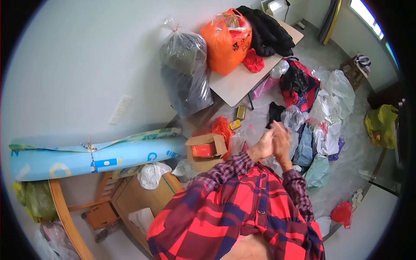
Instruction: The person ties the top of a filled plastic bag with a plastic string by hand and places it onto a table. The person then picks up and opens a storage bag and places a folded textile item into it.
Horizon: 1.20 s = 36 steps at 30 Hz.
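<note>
My left hand [263,146] and my right hand [282,144] are brought together in front of my chest, palm against palm. The right fingers are stretched out; those of the left are partly covered and a little blurred. I see nothing held between them. Beyond and beside the hands, clear plastic bags [294,117] and folded jeans [304,147] lie on the floor. A red plastic bag [222,128] and an open cardboard box [207,141] with a red packet [202,150] inside are to the left.
A table [236,84] carries an orange bag [227,43] and a black garment [266,32]. Beside it stands a stuffed clear bag [184,69]. A rolled blue mat [86,158] lies over wooden furniture [71,216]. White bags [340,93] cover the floor to the right, near a yellow-green bag [381,125].
</note>
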Motion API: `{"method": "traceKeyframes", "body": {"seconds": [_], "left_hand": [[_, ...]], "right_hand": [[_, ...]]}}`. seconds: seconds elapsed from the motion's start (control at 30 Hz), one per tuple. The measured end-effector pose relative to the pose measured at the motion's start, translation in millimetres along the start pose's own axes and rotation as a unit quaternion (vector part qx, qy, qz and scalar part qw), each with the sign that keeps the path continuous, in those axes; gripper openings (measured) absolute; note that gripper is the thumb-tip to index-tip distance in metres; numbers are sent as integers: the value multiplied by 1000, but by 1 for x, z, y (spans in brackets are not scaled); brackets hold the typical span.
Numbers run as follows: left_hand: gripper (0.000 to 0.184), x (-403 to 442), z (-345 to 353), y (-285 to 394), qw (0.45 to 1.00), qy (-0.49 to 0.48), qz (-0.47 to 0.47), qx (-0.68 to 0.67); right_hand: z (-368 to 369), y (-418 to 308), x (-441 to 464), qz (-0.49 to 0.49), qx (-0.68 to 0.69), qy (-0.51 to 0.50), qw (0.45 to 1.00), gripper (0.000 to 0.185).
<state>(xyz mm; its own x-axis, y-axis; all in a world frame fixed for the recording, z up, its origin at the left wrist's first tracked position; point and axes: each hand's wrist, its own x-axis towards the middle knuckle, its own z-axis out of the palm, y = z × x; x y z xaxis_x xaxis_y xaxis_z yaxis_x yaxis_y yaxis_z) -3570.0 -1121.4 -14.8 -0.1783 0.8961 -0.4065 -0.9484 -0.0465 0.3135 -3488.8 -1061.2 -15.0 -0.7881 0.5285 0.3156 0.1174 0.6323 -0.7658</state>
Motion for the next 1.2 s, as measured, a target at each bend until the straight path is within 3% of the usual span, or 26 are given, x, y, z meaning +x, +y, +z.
{"method": "traceKeyframes", "body": {"seconds": [0.07, 0.1, 0.13, 0.23, 0.27, 0.3, 0.33, 0.37, 0.43, 0.5, 0.63, 0.7, 0.73, 0.8, 0.93, 1.0, 1.2], "left_hand": [[48, -41, 44, 23, 991, -34, -120, 46], [46, -49, 51, 30, 988, -107, -107, 15], [44, -57, 53, 33, 979, -178, -99, -19], [43, -62, 22, 34, 964, -102, 83, 232], [37, -66, -16, 29, 905, -28, 135, 403], [33, -66, -54, 23, 804, 30, 191, 562], [31, -79, -41, 19, 897, 178, 67, 399], [32, -88, -44, 11, 875, 246, 37, 416], [37, -105, -82, 5, 882, 311, 11, 354], [39, -125, -112, 2, 903, 296, -30, 309], [39, -135, -115, -3, 891, 329, -88, 301], [41, -137, -117, 3, 890, 317, -100, 311], [42, -134, -112, -5, 888, 307, -101, 326], [42, -132, -100, -22, 889, 295, -104, 335], [41, -119, -96, -23, 888, 285, -97, 348], [36, -125, -88, -37, 878, 276, -100, 379], [38, -153, -99, -44, 883, 295, -106, 350]], "right_hand": [[-6, 95, -64, 105, -34, -76, 991, 40], [-21, 120, -97, 244, -156, -210, 934, 40], [-35, 138, -140, 376, -267, -334, 822, 41], [-57, 177, -289, 500, -144, -168, 837, 37], [-65, 176, -330, 543, -73, -87, 832, 35], [-69, 167, -362, 600, -65, -74, 794, 34], [-68, 156, -394, 652, -49, -61, 754, 33], [-57, 154, -433, 674, -36, -34, 737, 34], [-38, 136, -472, 708, -21, 3, 706, 35], [-24, 99, -470, 767, 135, 19, 627, 27], [26, 90, -496, 733, 219, 28, 643, 27], [62, 98, -523, 568, 50, -33, 821, 26], [43, 87, -504, 571, 55, -27, 819, 26], [1, 71, -467, 633, 259, 93, 723, 25], [12, 101, -459, 704, 173, 105, 680, 24], [4, 112, -465, 742, 310, 185, 565, 21], [8, 96, -467, 754, 296, 177, 559, 20]]}}
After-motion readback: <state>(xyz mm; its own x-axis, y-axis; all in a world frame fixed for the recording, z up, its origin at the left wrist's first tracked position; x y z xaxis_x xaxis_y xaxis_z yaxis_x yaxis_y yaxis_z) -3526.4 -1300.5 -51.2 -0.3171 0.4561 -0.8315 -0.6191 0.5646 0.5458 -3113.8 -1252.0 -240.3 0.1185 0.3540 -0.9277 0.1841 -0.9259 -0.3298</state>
